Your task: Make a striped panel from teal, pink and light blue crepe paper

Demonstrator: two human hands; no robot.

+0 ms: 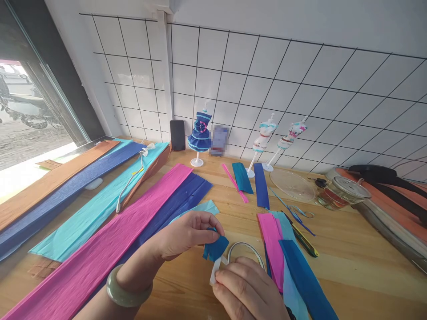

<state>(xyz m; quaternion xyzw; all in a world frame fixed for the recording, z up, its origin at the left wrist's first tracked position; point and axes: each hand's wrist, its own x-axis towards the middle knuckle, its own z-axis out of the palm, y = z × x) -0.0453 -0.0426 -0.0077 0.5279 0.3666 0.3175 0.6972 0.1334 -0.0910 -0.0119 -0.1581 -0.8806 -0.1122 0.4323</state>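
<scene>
My left hand (190, 233), with a pale green bangle (128, 289) on the wrist, pinches a small blue crepe paper piece (217, 248) between thumb and fingers. The paper's lower left edge looks cut or notched. My right hand (248, 289) is closed on a short whitish strip of tape (216, 271), whose upper end meets or nearly meets the bottom of the blue piece. Just behind my right hand lies a roll of tape (247, 246), partly covered by the fingers. To the right are cut pink (271, 249) and blue crepe paper strips (307, 275).
Long crepe paper sheets (133, 226) cover the table's left side. At the back stand a small dress form in a blue dress (200, 133), two bare forms (265, 135) and a phone (178, 135). A utility knife (305, 240), clear plate (292, 186) and glass jar (340, 193) are right.
</scene>
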